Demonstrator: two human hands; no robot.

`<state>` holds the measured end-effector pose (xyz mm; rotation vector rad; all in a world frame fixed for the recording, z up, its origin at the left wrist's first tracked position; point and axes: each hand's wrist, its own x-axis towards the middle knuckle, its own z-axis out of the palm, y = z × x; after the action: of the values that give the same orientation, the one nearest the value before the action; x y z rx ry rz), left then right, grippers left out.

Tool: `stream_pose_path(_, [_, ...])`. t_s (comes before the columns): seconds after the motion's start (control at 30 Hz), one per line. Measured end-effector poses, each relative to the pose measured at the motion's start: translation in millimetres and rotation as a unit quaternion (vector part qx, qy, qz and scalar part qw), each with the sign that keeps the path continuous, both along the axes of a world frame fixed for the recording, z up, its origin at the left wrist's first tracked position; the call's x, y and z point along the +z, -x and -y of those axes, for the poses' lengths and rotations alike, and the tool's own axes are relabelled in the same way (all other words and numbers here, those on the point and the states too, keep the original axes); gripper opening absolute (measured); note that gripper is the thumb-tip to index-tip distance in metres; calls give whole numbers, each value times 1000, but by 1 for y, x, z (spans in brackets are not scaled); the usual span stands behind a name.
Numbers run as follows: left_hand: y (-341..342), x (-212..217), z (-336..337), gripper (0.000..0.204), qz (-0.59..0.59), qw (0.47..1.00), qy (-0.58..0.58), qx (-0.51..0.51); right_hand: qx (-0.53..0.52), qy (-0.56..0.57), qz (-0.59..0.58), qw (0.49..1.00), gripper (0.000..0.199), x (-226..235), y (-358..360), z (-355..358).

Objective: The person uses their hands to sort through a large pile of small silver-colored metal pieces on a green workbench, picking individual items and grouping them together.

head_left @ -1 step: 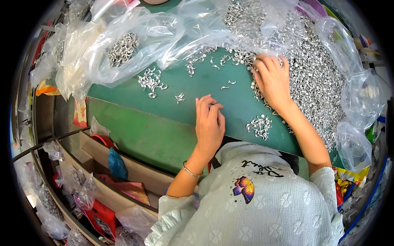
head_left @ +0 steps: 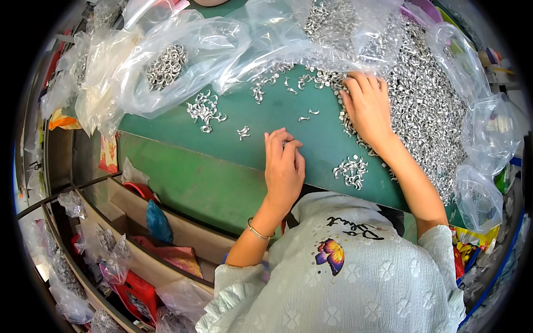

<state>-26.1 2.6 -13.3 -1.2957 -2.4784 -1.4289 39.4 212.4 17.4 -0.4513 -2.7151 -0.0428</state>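
Surface: green table [head_left: 222, 172] ran across the view, ringed by clear plastic bags [head_left: 139, 72].
Pile: silver metal pieces [head_left: 427, 105] lay heaped at the right, spilling from an open bag.
Left hand [head_left: 283, 166]: fingers curled and pinched together on the table; a small piece seemed to be held at the tips, too small to tell.
Right hand [head_left: 366, 105]: open, palm down, fingers spread on the pile's edge.
Small clusters: one [head_left: 351, 168] between the hands, another [head_left: 204, 109] left of them.
Bag of rings [head_left: 165, 65]: well apart, upper left.
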Motion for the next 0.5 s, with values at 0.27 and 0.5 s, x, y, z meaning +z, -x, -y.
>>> stream_pose_path(0.27, [2, -6, 0, 19, -21, 1000, 6, -6, 101, 118, -43, 987, 48, -30, 95, 3])
stream_pose_path(0.5, [3, -6, 0, 20, -20, 1000, 5, -2, 160, 131, 26, 978, 41, -17, 106, 8])
